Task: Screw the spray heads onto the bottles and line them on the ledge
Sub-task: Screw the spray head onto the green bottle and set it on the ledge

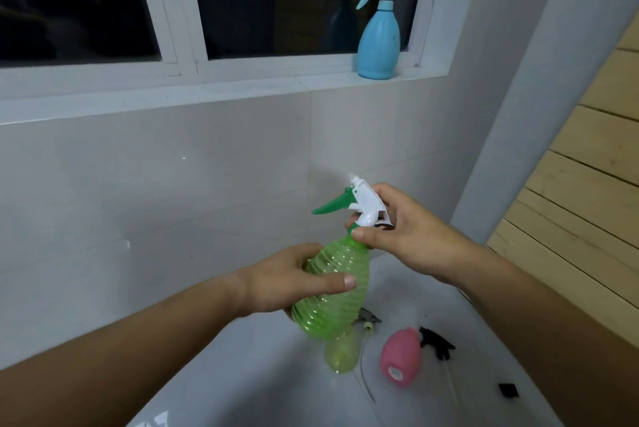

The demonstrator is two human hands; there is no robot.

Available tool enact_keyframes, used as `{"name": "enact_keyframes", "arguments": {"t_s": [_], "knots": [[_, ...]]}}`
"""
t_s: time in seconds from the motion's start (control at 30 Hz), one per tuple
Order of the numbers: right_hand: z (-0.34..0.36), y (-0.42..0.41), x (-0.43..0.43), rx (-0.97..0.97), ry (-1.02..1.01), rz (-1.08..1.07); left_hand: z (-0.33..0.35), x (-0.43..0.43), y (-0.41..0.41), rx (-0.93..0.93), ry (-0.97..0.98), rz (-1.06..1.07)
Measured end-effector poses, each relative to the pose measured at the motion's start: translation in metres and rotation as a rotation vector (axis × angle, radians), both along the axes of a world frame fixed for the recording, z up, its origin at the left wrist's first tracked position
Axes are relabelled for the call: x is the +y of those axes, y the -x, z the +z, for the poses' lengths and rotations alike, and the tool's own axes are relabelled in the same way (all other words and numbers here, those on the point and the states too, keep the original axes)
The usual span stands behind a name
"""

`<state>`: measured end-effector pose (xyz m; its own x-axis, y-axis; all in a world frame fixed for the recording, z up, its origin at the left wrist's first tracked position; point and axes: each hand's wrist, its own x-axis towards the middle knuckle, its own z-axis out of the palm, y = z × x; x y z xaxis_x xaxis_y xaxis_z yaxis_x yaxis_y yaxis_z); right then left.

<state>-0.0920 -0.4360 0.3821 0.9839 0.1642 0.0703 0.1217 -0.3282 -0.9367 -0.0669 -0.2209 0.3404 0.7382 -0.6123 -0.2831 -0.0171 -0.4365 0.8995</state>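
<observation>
My left hand point(294, 279) grips the ribbed body of a clear green bottle point(332, 291), held tilted in the air. My right hand point(404, 236) pinches the collar of the white spray head point(366, 200) with a green trigger, which sits on the bottle's neck. A blue bottle point(378, 42) with its spray head on stands upright on the window ledge point(242, 89) at the right end. Below, on the white surface point(262, 368), lie a pink bottle point(401, 361), a smaller yellow-green bottle point(340, 354), a black spray head point(437, 345) and a grey spray head point(368, 319), partly hidden.
A white tiled wall point(155, 191) runs under the window. Wooden slats point(584, 195) stand at the right. A small black piece point(508, 390) lies on the white surface near its right edge. Thin dip tubes trail from the loose spray heads.
</observation>
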Motion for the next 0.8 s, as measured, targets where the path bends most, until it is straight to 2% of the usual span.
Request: {"name": "enact_keyframes", "arguments": {"t_s": [0.23, 0.4, 0.43, 0.53, 0.6, 0.73, 0.8], "knots": [[-0.002, -0.009, -0.006, 0.079, -0.026, 0.108, -0.002, 0.002, -0.003, 0.053, 0.001, -0.029], [-0.02, -0.012, 0.013, -0.041, 0.256, -0.104, -0.004, 0.0, -0.004, 0.06, -0.027, -0.028], [-0.019, -0.012, 0.015, -0.045, 0.262, -0.12, -0.005, 0.0, -0.004, 0.06, -0.031, -0.023], [-0.011, -0.014, 0.01, 0.033, 0.043, -0.028, -0.004, 0.001, -0.006, 0.052, -0.018, -0.008], [-0.009, -0.016, 0.004, 0.034, 0.028, 0.002, -0.003, -0.001, -0.007, 0.044, -0.012, 0.0], [-0.023, -0.019, 0.011, -0.019, 0.112, -0.119, -0.006, -0.003, -0.008, 0.025, -0.036, -0.002], [-0.022, -0.019, 0.009, 0.059, 0.015, -0.053, -0.008, -0.001, -0.009, 0.02, -0.042, 0.003]]}}
